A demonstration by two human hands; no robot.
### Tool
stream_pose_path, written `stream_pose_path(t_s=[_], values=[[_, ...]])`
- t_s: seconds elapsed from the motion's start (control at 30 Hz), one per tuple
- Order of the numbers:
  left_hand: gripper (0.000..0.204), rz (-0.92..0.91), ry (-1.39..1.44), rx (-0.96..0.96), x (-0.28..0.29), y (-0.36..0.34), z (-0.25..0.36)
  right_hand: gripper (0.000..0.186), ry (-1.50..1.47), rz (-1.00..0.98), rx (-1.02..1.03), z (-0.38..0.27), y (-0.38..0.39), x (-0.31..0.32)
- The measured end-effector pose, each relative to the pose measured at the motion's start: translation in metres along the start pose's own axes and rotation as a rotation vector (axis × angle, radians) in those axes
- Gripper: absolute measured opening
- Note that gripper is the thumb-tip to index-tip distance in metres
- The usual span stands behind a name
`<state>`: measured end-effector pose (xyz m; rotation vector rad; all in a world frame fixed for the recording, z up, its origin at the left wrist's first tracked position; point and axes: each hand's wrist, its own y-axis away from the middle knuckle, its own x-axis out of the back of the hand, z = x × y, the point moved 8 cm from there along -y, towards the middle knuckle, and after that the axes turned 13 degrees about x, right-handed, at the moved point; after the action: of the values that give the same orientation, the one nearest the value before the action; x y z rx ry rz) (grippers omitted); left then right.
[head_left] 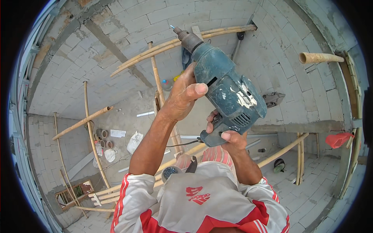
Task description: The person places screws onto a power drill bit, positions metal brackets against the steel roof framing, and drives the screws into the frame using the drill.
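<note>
Drill in a scuffed teal casing, blotched with pale patches, is what both hands are busy with: it hangs in the air in front of the person's white-and-red shirt, well above the floor, its nose pointing away and a little to the left. The left hand cradles the front of the body just behind the metal chuck, thumb laid along the side. The right hand is wrapped round the rear handle, fingertips showing past its edge; from where I stand I can't tell whether a finger presses the trigger. It looks a heavy, rigid thing, with most of the weight likely in the motor body, so a hold at both ends seems sensible. The smooth casing could slip in a dusty palm; I'd trust the handle and the neck, keeping fingers off the chuck and the slim bit, probably the easiest part to snap. The dark cord is flexible and trails off to the left, so it could snag. Around stand bamboo poles and pale block walls, with a white bag lying below.
</note>
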<state>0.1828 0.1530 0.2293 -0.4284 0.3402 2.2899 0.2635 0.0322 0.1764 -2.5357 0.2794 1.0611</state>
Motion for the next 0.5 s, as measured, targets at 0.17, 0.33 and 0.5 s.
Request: stream_pose_path(t_s=[0.17,0.33,0.5], values=[[0.099,0.093,-0.351,0.189,0.051,0.002,-0.047,0.069,-0.018,0.1,0.029,-0.032,0.022,0.057],[0.081,0.257,-0.455,0.351,0.104,0.021,-0.095,0.068,0.117,0.334,0.117,-0.077,0.072,0.103],[0.066,0.377,-0.396,0.454,0.132,0.022,-0.142,0.067,0.225,0.568,0.171,-0.112,0.123,0.15]])
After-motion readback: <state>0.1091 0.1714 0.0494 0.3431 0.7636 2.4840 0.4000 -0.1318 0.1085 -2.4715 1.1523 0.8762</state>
